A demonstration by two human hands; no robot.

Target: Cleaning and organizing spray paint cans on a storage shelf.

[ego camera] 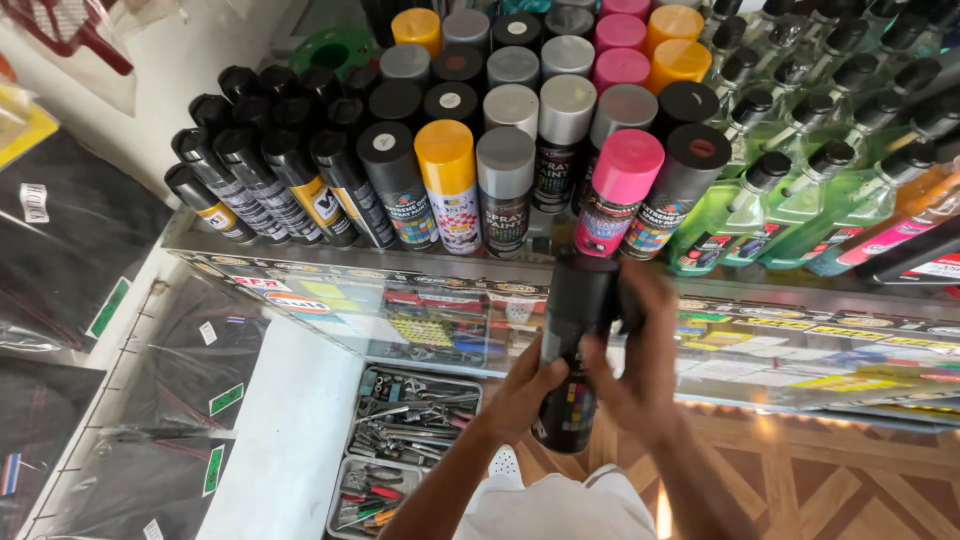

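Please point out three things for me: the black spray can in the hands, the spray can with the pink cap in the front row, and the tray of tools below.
black spray can (572, 330), head view, on its body below the cap.
pink-capped spray can (627, 165), head view, on its cap.
tray of tools (420, 378), head view, on its far rim.

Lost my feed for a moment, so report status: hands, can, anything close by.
Left hand grips the black spray can low on its body. Right hand wraps its upper part. Can upright, in front of the glass counter; rows of spray cans stand behind.
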